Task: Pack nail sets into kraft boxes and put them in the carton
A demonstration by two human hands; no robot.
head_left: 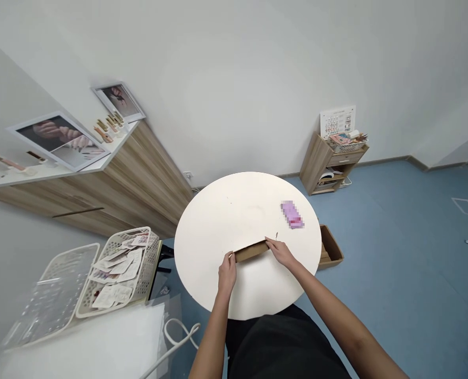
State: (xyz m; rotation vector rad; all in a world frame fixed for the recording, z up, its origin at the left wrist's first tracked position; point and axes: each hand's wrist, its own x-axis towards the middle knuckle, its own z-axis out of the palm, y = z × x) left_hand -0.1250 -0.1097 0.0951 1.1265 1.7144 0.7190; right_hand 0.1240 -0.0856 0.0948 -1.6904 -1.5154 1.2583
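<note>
A small brown cardboard box (251,251) lies on the round white table (234,216), near its front edge. My left hand (227,271) grips the box's left end with curled fingers. My right hand (281,252) rests on its right end, fingers bent over the top edge. A pink, blurred flat object (292,215) lies on the table beyond my right hand, apart from the box.
An open cardboard box (331,247) sits on the blue floor at the table's right edge. White baskets (118,271) with packets stand at the left on a white surface. A wooden counter (135,173) runs along the left wall; a small wooden shelf unit (331,160) stands at the back.
</note>
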